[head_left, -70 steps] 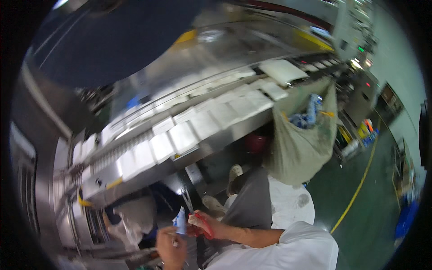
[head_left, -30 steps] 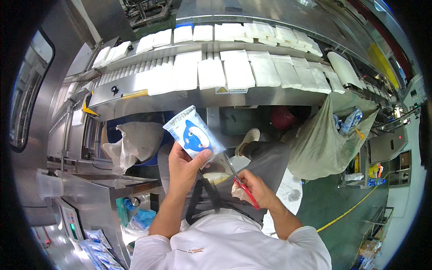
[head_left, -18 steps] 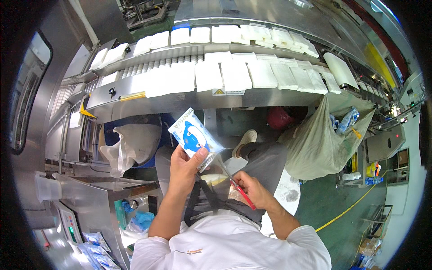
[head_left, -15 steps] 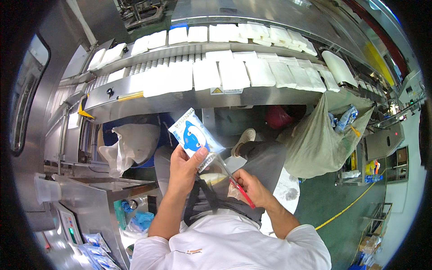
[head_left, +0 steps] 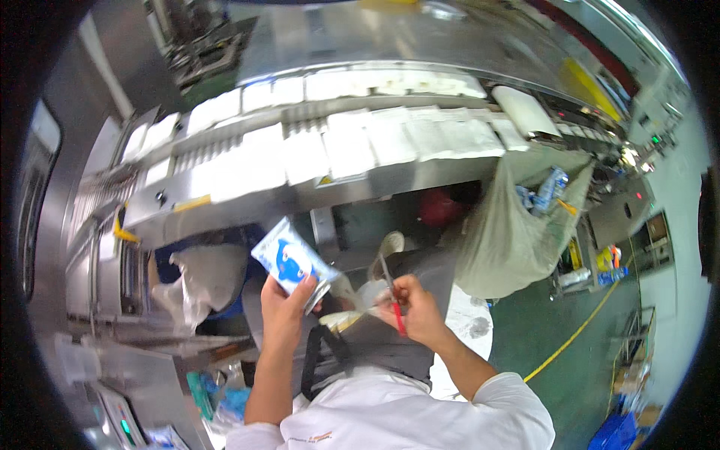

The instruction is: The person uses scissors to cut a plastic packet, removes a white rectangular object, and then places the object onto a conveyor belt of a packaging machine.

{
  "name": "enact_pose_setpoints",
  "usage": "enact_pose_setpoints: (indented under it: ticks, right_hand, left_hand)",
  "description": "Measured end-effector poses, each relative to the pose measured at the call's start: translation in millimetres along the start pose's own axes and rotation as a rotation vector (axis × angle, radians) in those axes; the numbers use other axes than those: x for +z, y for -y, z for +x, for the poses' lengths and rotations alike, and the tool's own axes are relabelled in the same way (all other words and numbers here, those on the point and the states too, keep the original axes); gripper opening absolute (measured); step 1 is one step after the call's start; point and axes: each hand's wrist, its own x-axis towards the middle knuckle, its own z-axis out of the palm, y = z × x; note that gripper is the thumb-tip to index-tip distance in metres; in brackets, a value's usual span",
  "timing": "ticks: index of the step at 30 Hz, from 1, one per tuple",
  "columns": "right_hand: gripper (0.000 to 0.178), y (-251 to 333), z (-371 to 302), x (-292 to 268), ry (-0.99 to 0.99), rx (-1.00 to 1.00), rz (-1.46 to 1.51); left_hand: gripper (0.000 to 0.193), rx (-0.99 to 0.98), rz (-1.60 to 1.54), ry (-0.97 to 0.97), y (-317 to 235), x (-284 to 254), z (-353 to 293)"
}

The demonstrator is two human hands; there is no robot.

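My left hand (head_left: 283, 309) is closed around the lower end of a blue-and-white soft plastic packet (head_left: 294, 257) with a blue cartoon figure on it. The thumb lies on its front face. In my right hand (head_left: 420, 309) is a tool with a slim metal blade and a red handle (head_left: 398, 316), the blade pointing up and away from me. Between the packet's lower end and my right fingers is a clear, crumpled film (head_left: 346, 294), blurred; whether it is joined to the packet I cannot tell. Both hands are above my lap.
Ahead runs a steel conveyor bench (head_left: 255, 196) lined with rows of white packs (head_left: 390, 136). A pale sack (head_left: 491, 251) holding blue-and-white packets hangs at its right. A white bag (head_left: 214, 277) sits below left, near a metal cabinet (head_left: 150, 367). Beside me is a white round surface (head_left: 472, 326).
The view has turned, and both hands and the packet appear further left. The tool has swung more upright, and its blade is now farther from the packet.
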Motion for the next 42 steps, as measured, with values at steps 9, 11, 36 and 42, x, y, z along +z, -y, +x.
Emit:
enact_pose_setpoints:
  ticks: [9,11,36,42]
  right_hand:
    - [0.033,-8.3,54.4,10.1,0.382,-0.727,-0.296]
    - [0.029,-4.5,52.7,10.1,0.348,-0.947,-0.330]
    - [0.030,-13.7,37.6,10.3,0.341,-1.051,-0.349]
    - [0.026,-3.7,40.2,8.6,0.332,-1.112,-0.395]
  left_hand:
    - [0.013,-0.639,-0.082,0.065,62.7,-19.6,-0.7]
    - [0.012,-0.728,-0.145,-0.005,56.7,-16.9,-6.0]
    - [0.018,-0.896,-0.349,0.106,71.7,-42.6,-12.2]
    - [0.014,-0.823,-0.371,0.025,70.9,-42.5,-14.3]
